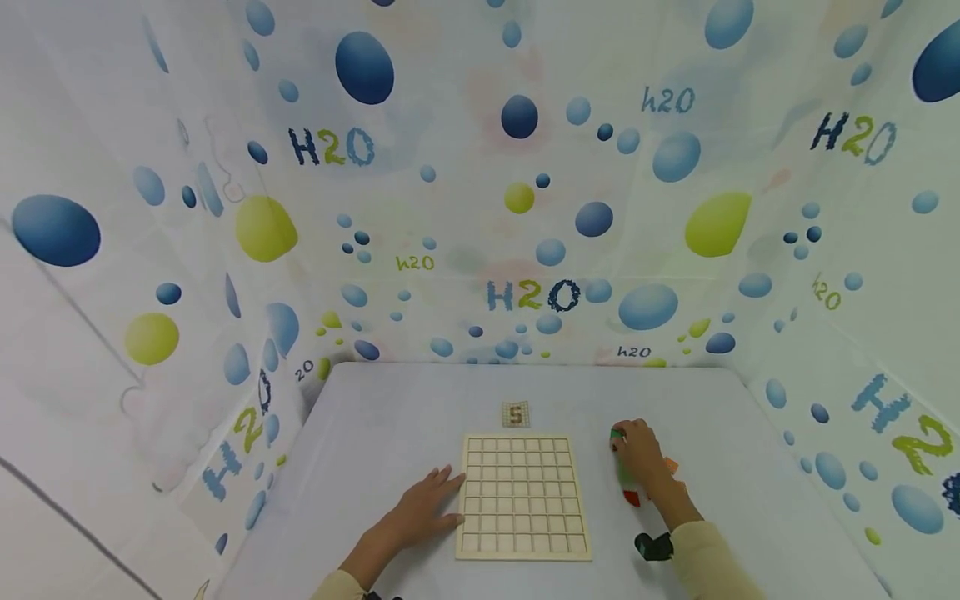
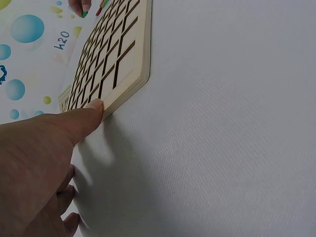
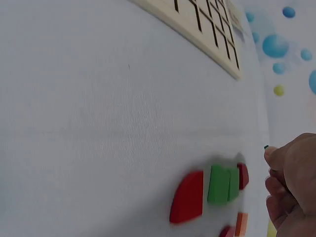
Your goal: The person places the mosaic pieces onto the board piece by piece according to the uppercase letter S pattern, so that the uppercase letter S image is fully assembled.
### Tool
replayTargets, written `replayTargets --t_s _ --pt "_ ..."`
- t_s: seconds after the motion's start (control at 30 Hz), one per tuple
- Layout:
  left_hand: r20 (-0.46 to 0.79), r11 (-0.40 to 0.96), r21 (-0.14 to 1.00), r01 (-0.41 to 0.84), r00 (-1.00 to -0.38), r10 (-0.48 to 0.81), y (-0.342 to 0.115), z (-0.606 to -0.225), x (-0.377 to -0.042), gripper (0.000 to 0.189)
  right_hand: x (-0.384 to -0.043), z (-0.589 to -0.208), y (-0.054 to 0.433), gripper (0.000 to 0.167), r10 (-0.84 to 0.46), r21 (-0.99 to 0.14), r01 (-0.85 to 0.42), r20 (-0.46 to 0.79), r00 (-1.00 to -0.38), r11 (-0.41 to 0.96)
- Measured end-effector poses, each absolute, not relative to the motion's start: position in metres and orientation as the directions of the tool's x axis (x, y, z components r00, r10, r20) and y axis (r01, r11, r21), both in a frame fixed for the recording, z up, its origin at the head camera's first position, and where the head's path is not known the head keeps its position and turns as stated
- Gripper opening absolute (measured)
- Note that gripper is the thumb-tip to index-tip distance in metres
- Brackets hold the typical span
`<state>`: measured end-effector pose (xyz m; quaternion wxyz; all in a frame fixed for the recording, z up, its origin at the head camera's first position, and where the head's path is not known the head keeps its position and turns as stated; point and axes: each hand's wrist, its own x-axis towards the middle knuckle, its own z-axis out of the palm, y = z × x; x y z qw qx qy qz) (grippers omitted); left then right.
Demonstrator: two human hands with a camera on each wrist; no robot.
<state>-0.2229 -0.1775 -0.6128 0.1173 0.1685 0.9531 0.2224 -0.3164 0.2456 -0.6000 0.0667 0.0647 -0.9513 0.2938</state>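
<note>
A pale wooden board with a square grid (image 1: pixel 522 556) lies flat on the table. My left hand (image 1: pixel 422 510) rests at its left side with fingers spread, and the thumb (image 2: pixel 91 113) touches the rim in the left wrist view. Off the board's right side, my right hand (image 1: pixel 640 454) pinches a small green block (image 1: pixel 617 433), mostly hidden by the fingers. Close below that hand lie loose coloured blocks: a red one with a curved side (image 3: pixel 188 197), green ones (image 3: pixel 218 185), a dark red one (image 3: pixel 243 176) and an orange one (image 3: pixel 241 224).
Behind the board lies a small gridded card (image 1: pixel 516 414) with a brown figure like a 5 or S. A white table (image 1: pixel 375 417) carries everything. Patterned cloth walls (image 1: pixel 450 208) with blue and green drops enclose the back and sides.
</note>
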Motion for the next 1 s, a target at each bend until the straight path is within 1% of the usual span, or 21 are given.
replayTargets --t_s 0.1,0.23,0.33,0.47,0.57,0.7,1.0 --pt "-0.147 0.843 0.465 0.272 -0.915 0.376 -0.177 -0.613 -0.223 0.075 -0.312 -0.601 0.225 0.019 -0.122 -0.566 -0.221 0.208 -0.971 0.795" --pt "-0.141 0.842 0.465 0.274 -0.916 0.376 -0.176 -0.612 -0.222 0.074 -0.305 -0.601 0.197 0.015 -0.184 -0.546 -0.297 0.253 -0.950 0.783" --pt "-0.143 0.841 0.468 0.270 -0.917 0.373 -0.177 -0.613 -0.221 0.074 -0.301 -0.605 0.177 0.013 -0.231 -0.519 -0.333 0.252 -0.940 0.787" --pt "-0.144 0.841 0.469 0.268 -0.917 0.373 -0.178 -0.614 -0.222 0.074 -0.298 -0.610 0.157 0.012 -0.294 -0.527 -0.375 0.233 -0.927 0.763" --pt "-0.142 0.843 0.466 0.270 -0.917 0.372 -0.178 -0.614 -0.221 0.074 -0.295 -0.612 0.145 0.012 -0.350 -0.522 -0.424 0.240 -0.906 0.740" --pt "-0.139 0.844 0.464 0.270 -0.919 0.370 -0.178 -0.614 -0.220 0.074 -0.290 -0.613 0.134 0.011 -0.397 -0.486 -0.466 0.243 -0.885 0.739" --pt "-0.135 0.844 0.462 0.272 -0.919 0.370 -0.178 -0.612 -0.221 0.074 -0.285 -0.614 0.123 0.008 -0.417 -0.478 -0.486 0.250 -0.874 0.732"
